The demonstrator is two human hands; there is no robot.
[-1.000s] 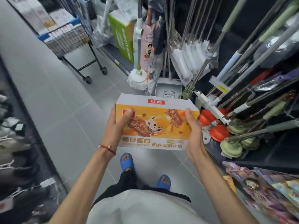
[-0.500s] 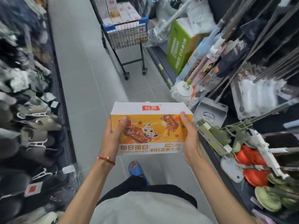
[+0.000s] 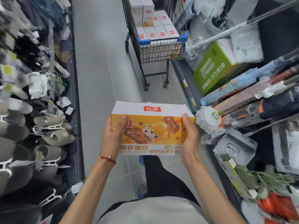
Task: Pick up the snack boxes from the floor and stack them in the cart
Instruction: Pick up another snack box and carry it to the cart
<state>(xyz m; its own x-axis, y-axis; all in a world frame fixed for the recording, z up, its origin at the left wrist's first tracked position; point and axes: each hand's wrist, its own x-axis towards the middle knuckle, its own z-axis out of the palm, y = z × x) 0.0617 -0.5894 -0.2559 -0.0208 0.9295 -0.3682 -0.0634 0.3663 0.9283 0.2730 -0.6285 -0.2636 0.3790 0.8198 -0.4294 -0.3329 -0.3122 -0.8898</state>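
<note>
we are holding one snack box (image 3: 150, 130) in front of our chest, above the grey tiled floor (image 3: 100, 70). our left hand (image 3: 113, 136) is gripping its left end, thumb lying on the orange front face, and our right hand (image 3: 190, 139) is clasping the right end the same way. a red cord bracelet (image 3: 106, 158) is circling our left wrist. the wire cart (image 3: 155, 46) is standing ahead of us in the aisle, well apart from the box we are carrying, with white snack boxes in the cart (image 3: 157, 25) already stacked in rows. a white mop head (image 3: 208, 119) is lying just beside our right hand.
</note>
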